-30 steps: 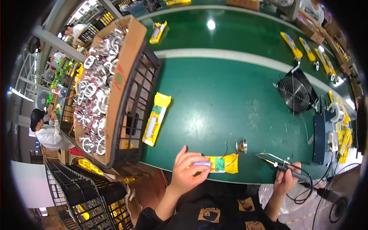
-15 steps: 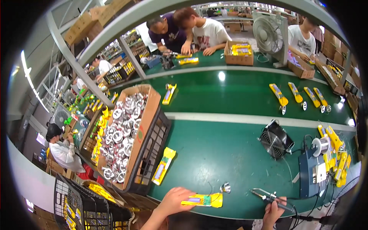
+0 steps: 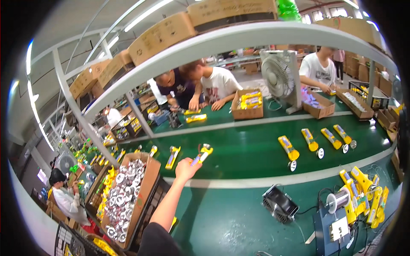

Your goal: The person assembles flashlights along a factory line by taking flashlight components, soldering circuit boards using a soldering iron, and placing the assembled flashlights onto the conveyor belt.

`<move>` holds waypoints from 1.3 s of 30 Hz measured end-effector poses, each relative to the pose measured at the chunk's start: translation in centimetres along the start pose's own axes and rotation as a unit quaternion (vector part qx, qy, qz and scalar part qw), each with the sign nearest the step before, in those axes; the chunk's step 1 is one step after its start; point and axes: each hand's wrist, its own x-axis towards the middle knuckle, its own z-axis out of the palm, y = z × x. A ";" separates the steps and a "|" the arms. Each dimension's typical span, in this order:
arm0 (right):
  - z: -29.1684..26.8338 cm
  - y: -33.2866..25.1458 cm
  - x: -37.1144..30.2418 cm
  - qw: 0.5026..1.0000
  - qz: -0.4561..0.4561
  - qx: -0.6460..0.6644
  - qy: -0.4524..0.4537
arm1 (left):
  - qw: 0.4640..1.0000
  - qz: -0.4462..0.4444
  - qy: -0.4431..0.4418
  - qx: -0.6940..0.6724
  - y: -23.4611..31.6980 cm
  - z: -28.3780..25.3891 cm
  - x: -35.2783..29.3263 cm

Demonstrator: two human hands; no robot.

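My left hand (image 3: 186,169) is stretched forward over the near edge of the green belt. Its fingers are closed round one end of a yellow flashlight body (image 3: 204,155), which has a purple cell inside and a shiny reflector at the far end. Just left of it on the belt lies another yellow flashlight body (image 3: 172,158). Several more flashlight bodies (image 3: 310,140) with reflectors hanging on wires lie farther right. My right hand is out of view. Below my left forearm, a yellow piece (image 3: 173,222) on the bench is mostly covered.
Left stands a carton (image 3: 147,181) of silvery reflectors (image 3: 124,187) in a black crate. A small black fan (image 3: 279,203), a solder spool (image 3: 337,201), a blue soldering unit (image 3: 323,232) and piled yellow bodies (image 3: 376,207) occupy the right bench. Co-workers sit across the belt.
My left hand has carried the flashlight body from the near bench forward to the belt. The view has tilted up; my right hand, holding a soldering iron before, has left the picture.
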 end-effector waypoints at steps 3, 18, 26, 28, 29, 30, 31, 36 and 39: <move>0.3 -0.1 -0.1 0.999 0.032 0.015 0.031 | 0.995 0.010 0.077 0.067 -1.6 5.3 6.4; 0.4 2.4 0.0 0.996 0.048 0.066 0.036 | 0.954 0.219 -0.112 -0.173 15.6 13.4 4.4; 1.2 1.2 -0.1 0.990 0.046 0.043 0.122 | 0.866 0.204 -0.434 0.145 33.9 21.2 4.9; 1.3 1.5 -0.1 0.984 0.087 0.084 0.128 | 0.866 0.236 -0.384 0.214 34.9 22.2 6.3; 1.4 1.7 -0.1 0.984 0.083 0.087 0.134 | 0.857 0.194 -0.455 0.145 35.0 22.7 6.6; 1.5 1.8 -0.1 0.987 0.050 0.079 0.133 | 0.864 0.189 -0.442 0.148 34.7 23.1 6.9; 1.6 1.8 -0.1 0.989 0.016 0.069 0.132 | 0.873 0.224 -0.396 0.174 34.2 23.5 6.8; 1.1 0.7 0.0 0.991 0.020 0.003 0.134 | 0.909 0.209 -0.346 0.104 32.3 25.9 5.8; 1.0 -0.4 0.0 0.991 -0.011 -0.039 0.129 | 0.822 0.415 -0.335 0.198 31.8 27.2 6.9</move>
